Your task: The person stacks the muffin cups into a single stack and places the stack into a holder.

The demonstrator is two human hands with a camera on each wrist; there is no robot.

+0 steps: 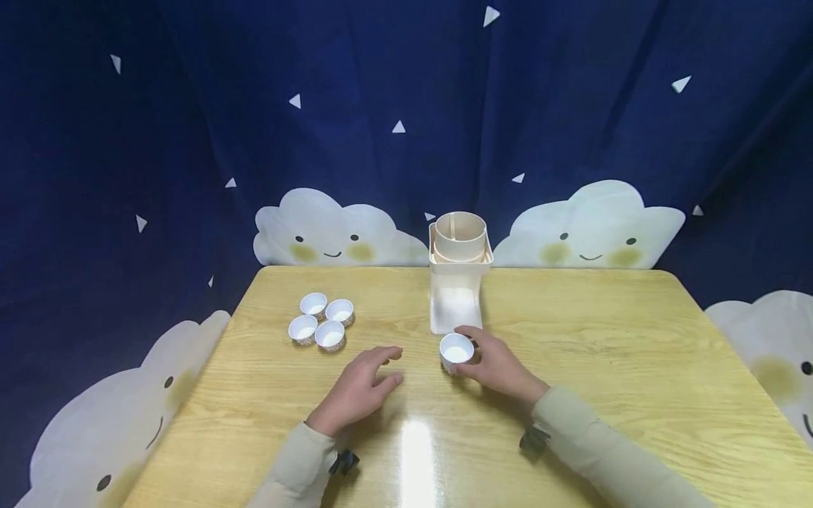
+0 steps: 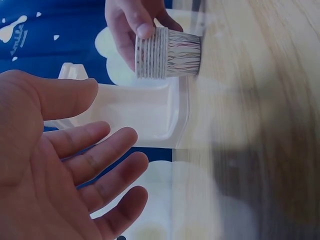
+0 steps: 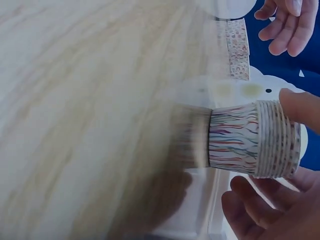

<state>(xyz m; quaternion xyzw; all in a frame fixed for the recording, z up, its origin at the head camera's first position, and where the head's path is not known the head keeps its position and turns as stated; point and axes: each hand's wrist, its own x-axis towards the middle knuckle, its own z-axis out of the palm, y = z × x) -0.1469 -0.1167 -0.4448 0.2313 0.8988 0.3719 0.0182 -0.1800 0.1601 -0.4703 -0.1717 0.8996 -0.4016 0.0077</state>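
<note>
My right hand (image 1: 502, 368) grips a stack of nested paper cups (image 1: 456, 348) by its upper rims, thumb on one side and fingers on the other. Wavy coloured lines run down the outside of the lowest cup, as the right wrist view shows, and the stack stands upright on the table. To its left, my left hand (image 1: 357, 390) hovers over the table with fingers spread and relaxed, holding nothing. Just behind the stack is a cream plastic stand (image 1: 456, 309) with a round, open-topped cylinder (image 1: 460, 236) on it.
Several small patterned paper cups (image 1: 329, 335) stand grouped at the left of the wooden table (image 1: 603, 339). A dark blue curtain (image 1: 356, 85) with smiling clouds hangs behind the table's far edge.
</note>
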